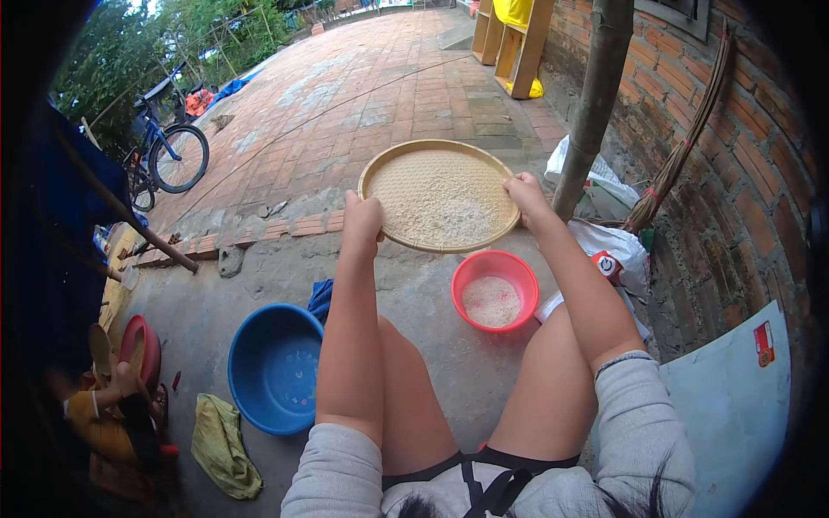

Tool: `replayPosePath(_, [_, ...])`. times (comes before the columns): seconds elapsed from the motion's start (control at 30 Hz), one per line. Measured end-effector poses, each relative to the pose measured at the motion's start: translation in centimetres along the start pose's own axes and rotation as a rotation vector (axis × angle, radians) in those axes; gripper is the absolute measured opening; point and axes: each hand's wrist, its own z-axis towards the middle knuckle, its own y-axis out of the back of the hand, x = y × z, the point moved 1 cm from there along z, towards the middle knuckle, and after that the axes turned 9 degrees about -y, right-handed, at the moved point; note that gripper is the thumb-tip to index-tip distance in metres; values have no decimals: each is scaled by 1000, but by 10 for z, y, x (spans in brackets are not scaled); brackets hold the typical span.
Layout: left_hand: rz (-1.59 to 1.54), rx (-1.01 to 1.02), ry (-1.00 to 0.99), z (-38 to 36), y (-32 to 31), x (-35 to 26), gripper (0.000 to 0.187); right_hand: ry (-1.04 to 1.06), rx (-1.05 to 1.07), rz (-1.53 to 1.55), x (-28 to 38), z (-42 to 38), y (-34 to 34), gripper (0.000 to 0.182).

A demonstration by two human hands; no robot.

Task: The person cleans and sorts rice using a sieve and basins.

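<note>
Held out in front of me is a round woven winnowing basket (406,177) with pale rice grains (462,220) gathered mostly toward its near right part. My left hand (363,216) grips its left rim, and my right hand (528,195) is closed on the right rim. Below the basket, a red plastic basin (531,274) on the ground contains more rice (492,302). To the left of my legs stands a large blue basin (250,345) with a few small bits on its bottom.
A green-yellow cloth sack (223,449) lies at lower left, near another person's hand (128,380) and a red bowl (153,350). Right of me are a bamboo post (596,95), white bags (617,246), a broom (682,155) and a brick wall (743,147). A bicycle (173,160) stands far left.
</note>
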Motion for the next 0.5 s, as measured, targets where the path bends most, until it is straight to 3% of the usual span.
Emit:
replayPosePath(0.1, [-82,-7,11,10,0,16,33,111,-95,-372,-8,17,6,19])
replayPosePath(0.27, [-199,-2,46,21,13,24,32,193,-83,-373,5,-5,-7,25])
replayPosePath(0.37, [-234,13,88,14,12,24,31,286,-183,-597,15,-19,-10,33])
replayPosePath(0.43, [-329,-35,71,18,8,28,28,836,-574,-1022,32,-53,-23,39])
replayPosePath(0.47, [-329,-37,72,17,4,29,28,837,-571,-1023,36,-62,-29,39])
replayPosePath(0.5, [-370,-54,85,11,0,26,28,993,-244,-1018,39,-70,-38,37])
